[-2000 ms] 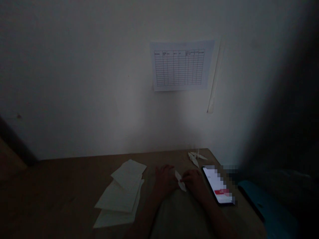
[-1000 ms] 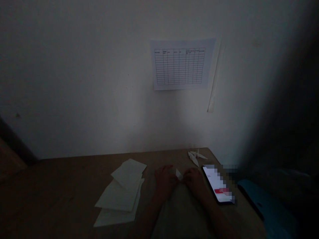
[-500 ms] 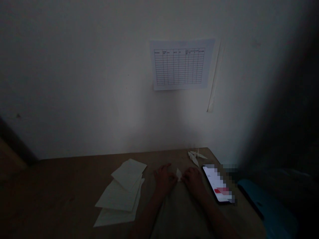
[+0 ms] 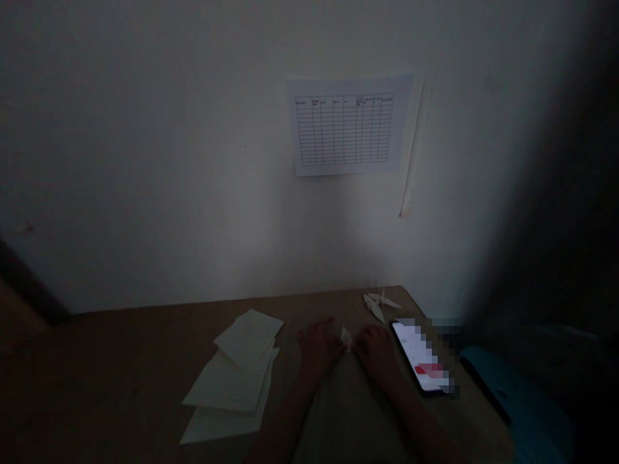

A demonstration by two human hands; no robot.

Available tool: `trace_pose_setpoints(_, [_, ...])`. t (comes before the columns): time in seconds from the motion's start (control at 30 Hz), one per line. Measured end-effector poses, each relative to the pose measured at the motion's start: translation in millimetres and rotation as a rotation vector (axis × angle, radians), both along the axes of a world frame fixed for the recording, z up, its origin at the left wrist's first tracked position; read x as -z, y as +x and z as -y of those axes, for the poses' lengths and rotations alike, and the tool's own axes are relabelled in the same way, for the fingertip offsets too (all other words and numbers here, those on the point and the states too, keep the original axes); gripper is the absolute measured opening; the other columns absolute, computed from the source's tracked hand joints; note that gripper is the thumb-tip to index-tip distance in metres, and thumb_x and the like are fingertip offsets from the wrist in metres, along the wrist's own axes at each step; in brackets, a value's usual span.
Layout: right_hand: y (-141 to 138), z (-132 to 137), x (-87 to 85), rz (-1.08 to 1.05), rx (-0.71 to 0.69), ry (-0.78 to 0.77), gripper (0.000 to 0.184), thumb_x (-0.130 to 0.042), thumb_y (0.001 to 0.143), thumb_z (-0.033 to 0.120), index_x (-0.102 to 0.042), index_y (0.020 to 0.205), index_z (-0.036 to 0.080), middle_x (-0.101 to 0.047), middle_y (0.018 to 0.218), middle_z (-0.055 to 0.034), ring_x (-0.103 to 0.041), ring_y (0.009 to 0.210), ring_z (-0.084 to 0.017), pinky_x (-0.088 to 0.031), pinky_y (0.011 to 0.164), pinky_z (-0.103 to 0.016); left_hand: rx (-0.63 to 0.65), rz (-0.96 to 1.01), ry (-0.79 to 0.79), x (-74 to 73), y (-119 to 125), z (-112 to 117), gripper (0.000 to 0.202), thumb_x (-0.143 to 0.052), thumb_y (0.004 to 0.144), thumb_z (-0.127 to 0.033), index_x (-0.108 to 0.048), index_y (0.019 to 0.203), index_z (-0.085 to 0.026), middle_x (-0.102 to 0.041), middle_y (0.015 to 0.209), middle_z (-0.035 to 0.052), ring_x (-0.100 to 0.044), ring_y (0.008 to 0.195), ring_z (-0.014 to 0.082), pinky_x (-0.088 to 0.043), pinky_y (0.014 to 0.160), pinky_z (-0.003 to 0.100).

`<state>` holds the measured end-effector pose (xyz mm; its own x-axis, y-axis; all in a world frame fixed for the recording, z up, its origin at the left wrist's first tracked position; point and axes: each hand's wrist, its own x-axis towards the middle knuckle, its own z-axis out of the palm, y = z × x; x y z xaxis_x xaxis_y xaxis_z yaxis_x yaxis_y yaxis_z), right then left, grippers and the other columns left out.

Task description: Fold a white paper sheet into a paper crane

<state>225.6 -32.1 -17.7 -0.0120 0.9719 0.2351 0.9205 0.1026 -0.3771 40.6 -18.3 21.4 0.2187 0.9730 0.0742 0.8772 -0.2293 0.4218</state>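
In dim light, both of my hands rest on the brown table (image 4: 120,361) close to the wall. My left hand (image 4: 316,348) and my right hand (image 4: 374,351) pinch a small folded white paper piece (image 4: 345,336) between them, one on each side. Only a short pointed tip of the paper shows between the fingers. A finished folded paper figure (image 4: 378,303) lies just beyond my right hand, near the table's far right corner.
A loose stack of white paper sheets (image 4: 236,374) lies left of my hands. A lit phone (image 4: 422,356) lies to the right, with a blue object (image 4: 512,399) past the table edge. A printed grid sheet (image 4: 345,125) is taped to the wall.
Two seconds ago the folded paper stuck out longer, slanting toward me between the hands. The hands have since moved slightly away from me and closed around it, leaving only its tip visible.
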Motion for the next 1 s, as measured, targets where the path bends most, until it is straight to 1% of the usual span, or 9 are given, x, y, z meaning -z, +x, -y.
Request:
trace_pose_setpoints(0.1, [1,1,0.7,-0.011,0.000,0.009,0.018,-0.063,0.096,0.032,-0.078,0.102,0.023,-0.071,0.120,-0.0099,-0.058,0.118,-0.029,-0.036,0.105,-0.040,-0.016,0.010,-0.013,-1.3,1,0,0.011,-0.075,0.090,-0.040,-0.083,0.094,-0.035,-0.050,0.161,-0.0018,-0.040,0.149,0.0337,-0.013,0.125,0.070])
trace_pose_setpoints(0.3, [-1,3,-2.4,-0.021,0.016,0.010,0.015,-0.067,0.094,0.033,-0.078,0.097,0.024,-0.071,0.119,-0.0090,-0.056,0.120,-0.031,-0.034,0.107,-0.043,-0.019,0.037,0.041,5.8,3,-3,0.009,-0.076,0.089,-0.039,-0.083,0.092,-0.034,-0.056,0.155,0.0002,-0.043,0.146,0.0345,-0.017,0.123,0.073])
trace_pose_setpoints(0.5, [-3,4,-3.0,-0.026,0.011,0.011,0.014,-0.067,0.092,0.031,-0.077,0.100,0.024,-0.071,0.118,-0.0087,-0.057,0.120,-0.031,-0.034,0.107,-0.043,-0.039,0.023,0.058,6.8,5,-6,0.009,-0.077,0.089,-0.037,-0.082,0.094,-0.033,-0.059,0.151,0.0015,-0.048,0.141,0.0338,-0.019,0.123,0.069])
trace_pose_setpoints(0.57, [-4,5,-4.3,-0.042,0.014,0.016,0.014,-0.067,0.092,0.028,-0.076,0.102,0.024,-0.071,0.118,-0.0084,-0.057,0.120,-0.030,-0.034,0.107,-0.044,-0.032,0.007,0.066,6.5,5,-6,0.012,-0.076,0.089,-0.037,-0.081,0.100,-0.032,-0.058,0.152,0.0025,-0.049,0.141,0.0340,-0.020,0.123,0.070])
trace_pose_setpoints(0.63, [-5,6,-5.9,-0.064,0.014,0.026,0.016,-0.065,0.092,0.025,-0.074,0.105,0.024,-0.071,0.121,-0.0087,-0.057,0.122,-0.030,-0.034,0.108,-0.046,-0.033,-0.017,0.065,6.3,6,-5,0.022,-0.075,0.090,-0.036,-0.077,0.111,-0.032,-0.056,0.153,0.0043,-0.048,0.141,0.0341,-0.021,0.122,0.070])
trace_pose_setpoints(0.7, [-6,8,-7.2,-0.083,0.008,0.038,0.019,-0.064,0.091,0.022,-0.072,0.109,0.024,-0.071,0.124,-0.0090,-0.056,0.127,-0.030,-0.031,0.112,-0.049,-0.043,-0.039,0.076,6.5,6,-4,0.031,-0.074,0.091,-0.035,-0.071,0.121,-0.030,-0.055,0.155,0.0064,-0.049,0.141,0.0340,-0.023,0.121,0.070])
trace_pose_setpoints(0.73, [-7,8,-7.7,-0.089,0.005,0.044,0.021,-0.064,0.091,0.021,-0.072,0.109,0.024,-0.071,0.125,-0.0090,-0.055,0.130,-0.031,-0.029,0.115,-0.051,-0.043,-0.046,0.087,6.8,7,-4,0.033,-0.074,0.091,-0.035,-0.070,0.122,-0.029,-0.055,0.155,0.0070,-0.050,0.140,0.0339,-0.024,0.121,0.070])
trace_pose_setpoints(0.9, [-6,8,-8.8,-0.119,-0.019,0.053,0.021,-0.062,0.091,0.020,-0.073,0.107,0.028,-0.074,0.124,-0.0072,-0.050,0.141,-0.032,-0.016,0.121,-0.061,-0.017,-0.009,0.136,9.5,6,-3,0.014,-0.077,0.090,-0.036,-0.076,0.104,-0.031,-0.058,0.153,0.0030,-0.050,0.140,0.0339,-0.023,0.121,0.070])
trace_pose_setpoints(1.0, [-6,8,-9.9,-0.142,-0.038,0.034,0.022,-0.060,0.092,0.021,-0.074,0.106,0.029,-0.075,0.123,-0.0058,-0.047,0.143,-0.032,-0.012,0.121,-0.065,-0.013,0.032,0.159,9.3,4,-2,0.011,-0.077,0.090,-0.036,-0.079,0.101,-0.033,-0.059,0.151,0.0019,-0.051,0.140,0.0334,-0.018,0.123,0.070])
